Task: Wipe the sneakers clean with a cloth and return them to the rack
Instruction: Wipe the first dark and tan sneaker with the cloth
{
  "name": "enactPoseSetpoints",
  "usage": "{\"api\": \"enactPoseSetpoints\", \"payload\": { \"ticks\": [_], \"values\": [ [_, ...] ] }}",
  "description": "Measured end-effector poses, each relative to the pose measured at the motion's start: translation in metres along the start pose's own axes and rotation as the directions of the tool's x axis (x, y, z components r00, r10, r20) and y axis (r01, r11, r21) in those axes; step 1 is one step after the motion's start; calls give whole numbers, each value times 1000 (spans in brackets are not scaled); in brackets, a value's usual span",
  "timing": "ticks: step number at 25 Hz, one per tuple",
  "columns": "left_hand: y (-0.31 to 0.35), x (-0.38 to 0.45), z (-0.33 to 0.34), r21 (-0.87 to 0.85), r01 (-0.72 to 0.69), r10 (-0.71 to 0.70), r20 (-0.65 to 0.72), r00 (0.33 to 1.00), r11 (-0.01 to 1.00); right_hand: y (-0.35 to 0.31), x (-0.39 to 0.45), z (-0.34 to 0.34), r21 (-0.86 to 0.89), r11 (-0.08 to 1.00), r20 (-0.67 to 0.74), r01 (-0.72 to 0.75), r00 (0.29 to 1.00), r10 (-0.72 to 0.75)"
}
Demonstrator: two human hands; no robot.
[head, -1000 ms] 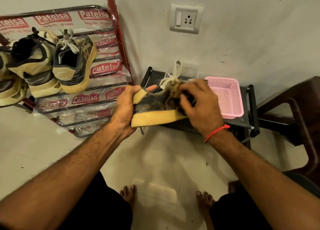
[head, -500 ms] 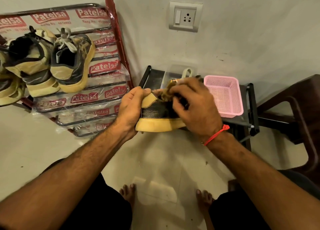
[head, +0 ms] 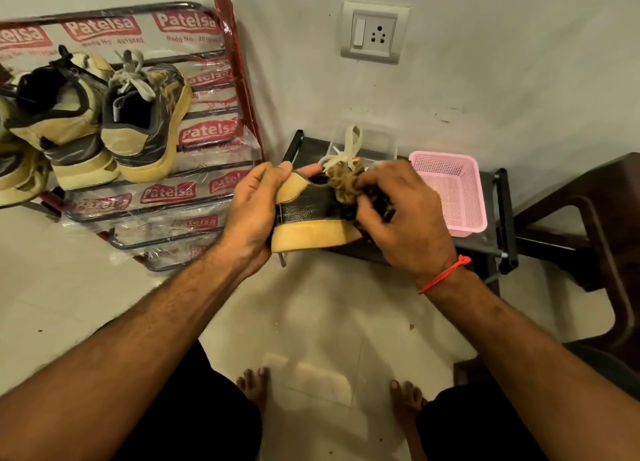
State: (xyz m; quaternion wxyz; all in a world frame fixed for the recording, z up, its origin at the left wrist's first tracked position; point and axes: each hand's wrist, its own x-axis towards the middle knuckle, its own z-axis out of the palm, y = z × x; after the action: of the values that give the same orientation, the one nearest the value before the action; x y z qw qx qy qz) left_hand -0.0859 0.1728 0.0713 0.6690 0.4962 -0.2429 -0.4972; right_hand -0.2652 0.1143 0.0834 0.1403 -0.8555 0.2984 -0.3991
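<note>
There are two hands, one cloth, one pink basket and four sneakers to see: one is in the hands and three sit on the rack (head: 221,89). The sneaker (head: 313,218) in the hands is black with a thick yellow sole, and it is held up in the air in front of a low black stand (head: 504,218), with its white laces (head: 346,148) sticking up. On the rack, the right sneaker (head: 145,121) and the middle sneaker (head: 60,114) stand close together with heels toward us, and a third sneaker (head: 17,180) is cut off by the left edge of the view. The lower rack bars, wrapped in clear plastic with red labels, have open room. The pink basket (head: 450,190) sits on the stand, just behind the right hand. A dark brown chair (head: 595,245) fills the right side, and the pale floor (head: 329,322) between the two bare feet is open. The left hand (head: 254,214) wraps around the heel, thumb on top, holding it tight. The right hand (head: 401,218) is curled down over the side of the shoe, pinching the bunched brown cloth (head: 346,186) against it, with a red thread (head: 445,275) on its wrist
</note>
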Motion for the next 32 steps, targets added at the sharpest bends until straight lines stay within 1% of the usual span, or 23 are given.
{"api": "enactPoseSetpoints", "payload": {
  "ticks": [1,2,4,5,6,7,10,12,14,16,17,18,20,21,22,24,25,26,27,28,30,31,32],
  "values": [
    [1,-1,1,-4,-16,16,9,1000,1000,-9,-3,2,46,999,10,29,1000,-30],
    [2,-4,3,17,-29,29,31,999,999,-23,-8,8,103,989,56,110,992,-116],
    [-2,-8,5,130,-45,32,101,994,990,-53,-18,23,186,933,184,309,921,-342],
    [-3,-9,6,153,-45,24,137,990,987,-59,-20,25,174,917,218,358,894,-391],
    [-4,-9,6,137,-31,10,149,989,990,-54,-16,23,145,920,217,363,896,-388],
    [-2,-10,5,124,-27,10,135,991,992,-42,-11,19,113,937,181,331,920,-347],
    [1,-10,2,172,-50,39,67,997,984,-3,2,8,5,989,54,151,987,-151],
    [1,-11,4,193,-37,21,86,996,980,13,-1,10,-39,995,51,93,995,-91],
    [0,-10,4,182,-33,14,104,994,983,18,-3,11,-22,998,38,58,998,-57],
    [2,-8,4,169,-58,43,92,995,984,7,-2,7,49,998,-16,30,999,-29],
    [4,-8,4,147,-58,47,74,996,987,-4,-4,7,95,994,-18,57,998,-55],
    [3,-7,3,109,-37,30,59,998,993,-18,-9,9,136,983,9,124,992,-126],
    [3,-2,-3,19,32,-33,64,997,999,-42,-18,14,170,939,109,299,941,-320],
    [5,1,-7,-19,80,-78,93,993,997,-39,-16,13,153,930,132,334,926,-354],
    [7,4,-12,-48,127,-121,119,985,991,-27,-12,11,115,947,108,301,944,-313],
    [12,6,-19,-72,168,-156,147,977,983,5,3,2,40,996,-24,80,997,-80],
    [13,6,-22,-79,150,-137,151,979,985,18,7,-5,40,999,-81,-35,996,38],
    [12,7,-22,-87,136,-122,149,981,987,22,8,-9,55,993,-122,-107,986,113],
    [12,7,-21,-94,132,-117,147,982,987,16,5,-9,77,990,-151,-117,980,128],
    [10,8,-21,-112,138,-121,142,982,984,2,1,-4,103,992,-157,-79,983,94],
    [6,7,-20,-141,178,-157,145,977,974,-32,-9,5,160,983,-132,90,989,-69],
    [5,6,-19,-150,204,-184,140,973,967,-38,-10,6,167,973,-112,159,984,-141],
    [4,6,-18,-150,222,-204,126,971,963,-33,-8,6,153,972,-90,178,982,-166]
  ]
}}
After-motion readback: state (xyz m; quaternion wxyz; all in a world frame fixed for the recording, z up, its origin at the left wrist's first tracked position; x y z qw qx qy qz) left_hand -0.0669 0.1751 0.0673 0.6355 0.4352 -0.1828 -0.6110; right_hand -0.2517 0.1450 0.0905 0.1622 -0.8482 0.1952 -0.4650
